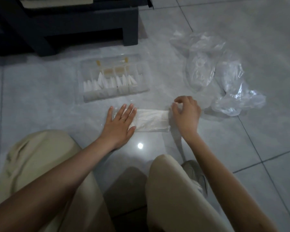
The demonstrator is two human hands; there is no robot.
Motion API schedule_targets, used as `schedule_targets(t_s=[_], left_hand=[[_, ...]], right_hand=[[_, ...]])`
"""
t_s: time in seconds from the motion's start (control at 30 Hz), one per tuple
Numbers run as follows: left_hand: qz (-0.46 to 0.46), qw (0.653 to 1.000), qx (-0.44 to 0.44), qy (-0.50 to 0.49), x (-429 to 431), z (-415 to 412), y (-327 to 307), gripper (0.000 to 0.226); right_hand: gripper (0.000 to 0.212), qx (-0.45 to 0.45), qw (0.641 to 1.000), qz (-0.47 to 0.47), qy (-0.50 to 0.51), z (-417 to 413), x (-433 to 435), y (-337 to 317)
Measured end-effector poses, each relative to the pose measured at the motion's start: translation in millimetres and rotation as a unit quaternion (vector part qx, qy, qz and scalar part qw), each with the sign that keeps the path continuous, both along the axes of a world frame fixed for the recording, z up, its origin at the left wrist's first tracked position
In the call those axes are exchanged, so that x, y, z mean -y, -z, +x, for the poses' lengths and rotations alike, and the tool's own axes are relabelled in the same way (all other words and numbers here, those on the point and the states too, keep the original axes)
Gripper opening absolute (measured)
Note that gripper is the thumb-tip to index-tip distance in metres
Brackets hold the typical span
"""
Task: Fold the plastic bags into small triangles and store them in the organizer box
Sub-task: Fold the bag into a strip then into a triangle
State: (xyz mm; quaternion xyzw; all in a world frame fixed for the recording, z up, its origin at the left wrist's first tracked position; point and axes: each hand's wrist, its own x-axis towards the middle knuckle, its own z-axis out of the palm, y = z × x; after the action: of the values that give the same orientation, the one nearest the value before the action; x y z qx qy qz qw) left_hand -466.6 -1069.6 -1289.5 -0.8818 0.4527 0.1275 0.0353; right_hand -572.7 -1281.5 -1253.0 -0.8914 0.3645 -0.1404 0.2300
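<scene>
Presently, the folded bag strip point(151, 120) lies flat on the tiled floor point(241, 148), just ahead of the person's knees, with its long side running from 9 to 3 o'clock. The left hand point(120, 123) rests on the 9 o'clock end with straight, spread fingers, pressing the strip down without gripping it. The right hand point(186, 113) is at the 3 o'clock end with curled fingers and appears to pinch the far corner of the strip. The exact contact is partly hidden by the knuckles.

The organizer box point(90, 99) stands open at 11 o'clock from the strip, near it but not touching, and several white triangles point(107, 82) already stand in its compartments. A heap of loose bags point(216, 72) lies at 1 to 2 o'clock, apart from the strip. Dark furniture point(74, 30) stands beyond the box.

Assessment: the strip is thin film, very light, limp and slick against the glossy tile. It will likely spring open or slide unless one end is held down. The corner at 3 o'clock is the sensible place to take hold, so that it can be drawn diagonally across for the first triangular fold. Each crease should be pressed firmly.
</scene>
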Motion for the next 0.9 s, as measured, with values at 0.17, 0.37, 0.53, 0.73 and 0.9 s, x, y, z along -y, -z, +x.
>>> schedule_targets(t_s=[0.17, 0.37, 0.53, 0.73, 0.9], left_hand=[[-0.002, 1.000, -0.007, -0.010, 1.4, -1.5, -3.9, 0.063], [0.000, 1.000, -0.005, -0.008, 0.4, -1.4, -2.0, 0.070], [-0.002, 1.000, 0.001, -0.018, 1.3, -3.4, -3.1, 0.067], [0.008, 1.000, 0.021, 0.010, -2.1, 2.2, -3.0, 0.080], [0.000, 1.000, 0.015, 0.013, -8.8, 9.0, -3.1, 0.086]], right_hand=[[0.021, 0.113, 0.942, 0.272, 0.163, -34.5, -33.7, 1.3], [0.024, 0.100, 0.923, 0.357, 0.100, -33.4, -47.0, 9.3], [0.030, 0.106, 0.888, 0.436, 0.101, -30.7, -51.3, 5.0], [0.027, 0.077, 0.913, 0.397, 0.048, -35.6, -40.4, 7.6], [0.032, 0.020, 0.941, 0.334, 0.043, -39.7, -33.6, 9.3]])
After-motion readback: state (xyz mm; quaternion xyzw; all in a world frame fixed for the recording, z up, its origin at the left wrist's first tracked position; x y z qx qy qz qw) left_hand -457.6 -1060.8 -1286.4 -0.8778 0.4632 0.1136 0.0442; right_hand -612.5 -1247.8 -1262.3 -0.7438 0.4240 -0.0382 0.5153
